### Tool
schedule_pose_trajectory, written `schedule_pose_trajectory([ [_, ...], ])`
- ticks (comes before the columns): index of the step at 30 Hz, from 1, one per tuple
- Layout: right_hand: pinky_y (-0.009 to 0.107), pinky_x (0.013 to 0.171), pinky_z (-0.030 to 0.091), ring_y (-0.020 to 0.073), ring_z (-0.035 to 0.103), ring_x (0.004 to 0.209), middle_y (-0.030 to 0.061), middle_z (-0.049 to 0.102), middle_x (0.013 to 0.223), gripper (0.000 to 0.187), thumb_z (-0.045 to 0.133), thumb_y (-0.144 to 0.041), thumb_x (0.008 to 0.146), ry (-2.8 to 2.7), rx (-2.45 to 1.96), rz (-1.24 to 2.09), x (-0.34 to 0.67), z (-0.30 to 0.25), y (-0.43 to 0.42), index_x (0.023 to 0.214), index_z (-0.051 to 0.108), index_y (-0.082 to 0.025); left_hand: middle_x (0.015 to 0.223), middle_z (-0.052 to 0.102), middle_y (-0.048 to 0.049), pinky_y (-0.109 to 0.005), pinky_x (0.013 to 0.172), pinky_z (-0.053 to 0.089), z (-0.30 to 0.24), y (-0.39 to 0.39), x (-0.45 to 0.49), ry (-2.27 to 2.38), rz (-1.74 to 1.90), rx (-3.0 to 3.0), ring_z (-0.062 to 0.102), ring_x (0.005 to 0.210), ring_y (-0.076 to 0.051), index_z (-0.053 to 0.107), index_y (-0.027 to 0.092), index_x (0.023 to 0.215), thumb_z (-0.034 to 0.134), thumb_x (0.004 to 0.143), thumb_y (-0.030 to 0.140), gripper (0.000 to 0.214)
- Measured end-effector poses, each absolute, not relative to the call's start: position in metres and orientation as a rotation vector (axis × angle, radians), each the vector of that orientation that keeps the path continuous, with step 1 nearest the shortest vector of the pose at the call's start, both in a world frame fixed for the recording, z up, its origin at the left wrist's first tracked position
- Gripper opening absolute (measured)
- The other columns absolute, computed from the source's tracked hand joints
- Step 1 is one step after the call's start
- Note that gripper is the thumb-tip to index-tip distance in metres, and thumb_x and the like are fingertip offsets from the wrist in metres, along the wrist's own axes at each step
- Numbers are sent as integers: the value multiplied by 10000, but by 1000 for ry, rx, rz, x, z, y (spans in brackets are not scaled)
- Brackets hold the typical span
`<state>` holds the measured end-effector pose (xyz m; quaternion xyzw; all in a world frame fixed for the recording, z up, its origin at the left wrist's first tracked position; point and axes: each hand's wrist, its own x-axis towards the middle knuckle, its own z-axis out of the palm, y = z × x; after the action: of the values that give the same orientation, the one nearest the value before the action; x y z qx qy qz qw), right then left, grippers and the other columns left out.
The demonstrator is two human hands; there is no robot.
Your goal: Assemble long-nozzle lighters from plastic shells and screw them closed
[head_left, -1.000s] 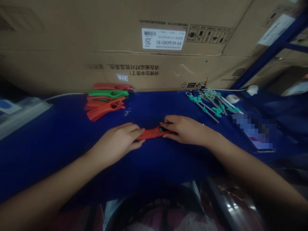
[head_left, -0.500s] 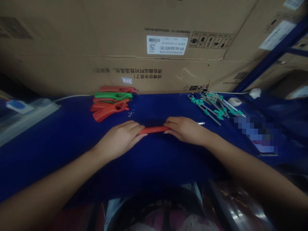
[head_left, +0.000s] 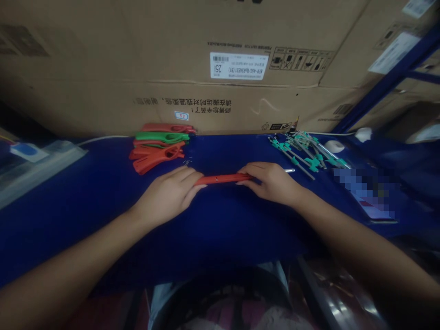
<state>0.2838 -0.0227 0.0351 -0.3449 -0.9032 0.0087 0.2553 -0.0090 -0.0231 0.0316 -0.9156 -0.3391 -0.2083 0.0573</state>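
Red plastic handle (head_left: 220,179) is grasped at opposite ends by the left hand (head_left: 168,195) and right hand (head_left: 271,183), over the blue bench (head_left: 85,215). Stacked red and green handles (head_left: 158,146) are seen beyond it, to the left.

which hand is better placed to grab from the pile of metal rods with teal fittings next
Probably the right hand. It lies closer to the metal rods with teal fittings, while the left hand is farther away at the other end of the red plastic strip, which both hands grip.
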Motion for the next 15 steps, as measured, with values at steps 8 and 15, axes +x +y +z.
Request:
schedule_pose_trajectory([
  [8, 349, 797, 572, 236, 711, 905, 115, 741, 1036, 255, 642, -313, 947, -2425, -966, -106, 288, 41, -22, 1119, 680, -128, 1040, 697, -99, -377, 869, 538, 33, -21, -10, -1094, -681, -2765, 675, 974, -256, 645, 146, 1116, 446, 1034, 322, 278],
  [15, 326, 706, 526, 219, 689, 798, 91, 729, 928, 182, 597, -301, 969, -2466, -972, -143, 291, 43, -23, 1003, 667, -136, 1076, 699, -100, -384, 879, 543, 33, -21, -12, -1124, -674, -2800, 674, 1002, -258, 655, 139, 1138, 470, 1026, 341, 296],
])
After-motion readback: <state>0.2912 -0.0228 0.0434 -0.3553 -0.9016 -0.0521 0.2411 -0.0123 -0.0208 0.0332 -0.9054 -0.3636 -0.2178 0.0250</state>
